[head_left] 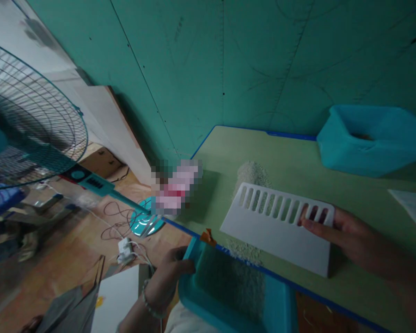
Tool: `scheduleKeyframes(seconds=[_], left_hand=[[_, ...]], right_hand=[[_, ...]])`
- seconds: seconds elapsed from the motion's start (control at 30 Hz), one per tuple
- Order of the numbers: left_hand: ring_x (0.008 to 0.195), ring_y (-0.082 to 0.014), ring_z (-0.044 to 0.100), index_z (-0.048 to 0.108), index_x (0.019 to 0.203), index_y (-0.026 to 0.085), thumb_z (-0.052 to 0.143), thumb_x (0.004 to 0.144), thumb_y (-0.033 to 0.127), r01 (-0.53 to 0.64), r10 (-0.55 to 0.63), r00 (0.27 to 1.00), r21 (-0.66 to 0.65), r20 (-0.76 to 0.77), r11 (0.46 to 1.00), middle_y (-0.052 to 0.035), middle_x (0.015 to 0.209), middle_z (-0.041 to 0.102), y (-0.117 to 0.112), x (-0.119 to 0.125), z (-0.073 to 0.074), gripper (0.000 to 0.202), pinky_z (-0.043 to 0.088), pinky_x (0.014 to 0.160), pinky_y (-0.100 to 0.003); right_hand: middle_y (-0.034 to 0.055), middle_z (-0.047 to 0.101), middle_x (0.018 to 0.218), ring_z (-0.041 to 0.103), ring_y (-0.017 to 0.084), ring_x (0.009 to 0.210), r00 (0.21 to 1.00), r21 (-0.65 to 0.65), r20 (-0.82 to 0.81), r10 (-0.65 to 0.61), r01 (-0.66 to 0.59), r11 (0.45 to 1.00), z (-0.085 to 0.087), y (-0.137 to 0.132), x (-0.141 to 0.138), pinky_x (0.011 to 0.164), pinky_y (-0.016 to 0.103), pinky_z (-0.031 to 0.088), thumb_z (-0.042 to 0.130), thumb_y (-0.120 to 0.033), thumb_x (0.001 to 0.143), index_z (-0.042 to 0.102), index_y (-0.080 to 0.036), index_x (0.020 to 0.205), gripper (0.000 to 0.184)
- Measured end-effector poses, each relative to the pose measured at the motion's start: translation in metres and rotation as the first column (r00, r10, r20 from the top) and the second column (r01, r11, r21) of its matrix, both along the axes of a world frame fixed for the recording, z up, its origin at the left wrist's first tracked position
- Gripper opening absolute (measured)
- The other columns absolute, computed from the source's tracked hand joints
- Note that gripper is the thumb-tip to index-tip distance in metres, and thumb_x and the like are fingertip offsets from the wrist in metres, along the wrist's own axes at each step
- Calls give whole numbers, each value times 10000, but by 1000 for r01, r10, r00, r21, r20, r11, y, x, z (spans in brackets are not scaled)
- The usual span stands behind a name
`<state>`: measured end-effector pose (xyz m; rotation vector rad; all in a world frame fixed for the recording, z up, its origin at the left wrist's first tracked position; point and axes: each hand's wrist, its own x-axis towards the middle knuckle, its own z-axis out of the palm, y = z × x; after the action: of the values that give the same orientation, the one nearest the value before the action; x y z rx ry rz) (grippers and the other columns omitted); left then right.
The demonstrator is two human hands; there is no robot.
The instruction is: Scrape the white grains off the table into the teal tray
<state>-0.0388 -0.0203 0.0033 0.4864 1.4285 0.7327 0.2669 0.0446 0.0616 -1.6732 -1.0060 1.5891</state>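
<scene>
My right hand (346,238) grips the right end of a white slotted plastic board (273,226), which stands tilted on the green table (350,194). A pile of pale grains (251,175) lies behind the board, and more grains (242,252) lie at the table's front edge. My left hand (168,277), with a bracelet on the wrist, holds the corner of a teal tray (229,291) just below the table edge. Grains cover the tray's bottom.
A teal bin (370,138) stands at the table's back right, against the teal wall. White paper (412,208) lies at the right edge. A standing fan (31,125) is at left, with cables and a power strip (125,247) on the floor. A blurred pink object (178,187) sits at the table's left corner.
</scene>
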Motion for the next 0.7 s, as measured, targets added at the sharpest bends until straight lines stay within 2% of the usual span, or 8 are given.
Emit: scheduleKeyframes(seconds=[0.3, 0.4, 0.57, 0.7], left_hand=[[488, -145, 526, 670, 548, 124, 567, 383, 112, -53, 52, 996, -19, -77, 998, -11, 491, 626, -5, 3, 18, 195, 430, 523, -258], [508, -152, 541, 676, 566, 120, 571, 390, 106, -40, 39, 997, -23, -63, 999, -17, 511, 639, -5, 1, 14, 206, 431, 523, -254], [515, -154, 538, 689, 614, 106, 570, 405, 92, -42, 41, 999, -22, -10, 999, -25, 517, 643, -3, -2, 2, 241, 418, 513, -251], [535, -157, 542, 688, 616, 102, 582, 413, 97, -27, 27, 1000, 2, 15, 1000, -35, 532, 648, -3, 0, 5, 229, 416, 526, -252]], right_hand=[[-22, 680, 584, 646, 208, 595, 999, 37, 11, 44, -45, 998, -2, 2, 4, 529, 283, 509, 765, -468, 430, 644, -261, 646, 323], [-20, 673, 572, 639, 209, 563, 998, 21, 2, 67, -68, 997, -1, 2, 3, 500, 292, 503, 762, -470, 435, 637, -253, 654, 333], [-1, 697, 626, 633, 198, 569, 991, 51, 13, 136, -137, 989, -2, -1, 3, 509, 293, 487, 739, -480, 521, 635, -232, 700, 323], [-2, 698, 616, 632, 204, 575, 988, 37, 4, 152, -152, 988, -2, -2, 0, 522, 304, 484, 746, -487, 504, 637, -232, 690, 334]])
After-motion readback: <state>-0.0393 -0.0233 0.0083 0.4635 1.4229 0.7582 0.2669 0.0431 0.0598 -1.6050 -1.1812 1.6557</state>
